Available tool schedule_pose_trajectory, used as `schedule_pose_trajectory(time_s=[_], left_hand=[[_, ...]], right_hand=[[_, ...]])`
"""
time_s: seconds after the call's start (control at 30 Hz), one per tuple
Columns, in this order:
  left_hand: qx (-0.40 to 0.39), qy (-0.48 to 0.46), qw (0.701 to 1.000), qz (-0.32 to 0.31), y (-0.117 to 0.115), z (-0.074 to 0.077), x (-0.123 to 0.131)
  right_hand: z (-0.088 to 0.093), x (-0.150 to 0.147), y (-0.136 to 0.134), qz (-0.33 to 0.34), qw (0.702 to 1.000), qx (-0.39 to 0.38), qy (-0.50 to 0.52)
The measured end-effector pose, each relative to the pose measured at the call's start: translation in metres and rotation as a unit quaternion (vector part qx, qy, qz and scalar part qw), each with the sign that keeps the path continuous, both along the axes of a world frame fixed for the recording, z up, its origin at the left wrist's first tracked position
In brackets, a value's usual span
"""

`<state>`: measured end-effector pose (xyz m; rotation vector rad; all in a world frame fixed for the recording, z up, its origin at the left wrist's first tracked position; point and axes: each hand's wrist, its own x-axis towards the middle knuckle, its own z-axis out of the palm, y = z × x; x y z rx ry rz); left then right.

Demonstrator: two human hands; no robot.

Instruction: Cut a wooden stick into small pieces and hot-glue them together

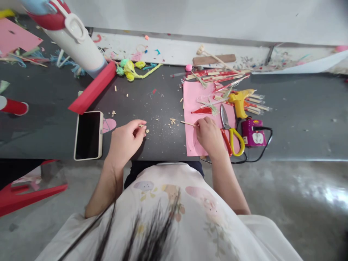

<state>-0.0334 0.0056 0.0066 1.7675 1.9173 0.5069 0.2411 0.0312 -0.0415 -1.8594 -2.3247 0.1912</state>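
Head view: our right hand (209,136) pinches a stick (188,123) over pink paper (191,142), our left hand (123,140) seemingly crumbs (147,131), and with short pieces (173,121) already on the worktop (160,146), we judge this length remains.

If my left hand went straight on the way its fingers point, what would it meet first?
Beyond tiny crumbs, your left hand would probably meet the short stick pieces on the dark tabletop, though its height above the surface is unclear.

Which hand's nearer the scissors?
Right. The right hand is immediately left of the scissors, by the red handle; the left hand is much farther left, beyond the pink sheet.
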Motion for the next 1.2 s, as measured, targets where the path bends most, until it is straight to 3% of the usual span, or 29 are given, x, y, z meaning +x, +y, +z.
schedule_pose_trajectory(time_s=[0.57,0.67,0.93,1.2], left_hand=[[-0.007,-0.007,1.000,0.016,-0.008,0.003,-0.015],[-0.013,-0.007,1.000,0.009,-0.008,0.004,-0.013],[-0.041,-0.015,0.999,0.006,-0.008,0.007,-0.011],[-0.046,-0.021,0.999,0.003,-0.009,0.004,-0.018]], right_hand=[[0.002,-0.028,0.030,0.022,0.999,0.022,0.028],[0.006,-0.031,0.048,0.033,0.999,0.012,0.038],[0.002,-0.038,0.125,0.025,0.999,0.003,0.022],[-0.001,-0.041,0.143,0.021,1.000,0.011,-0.012]])
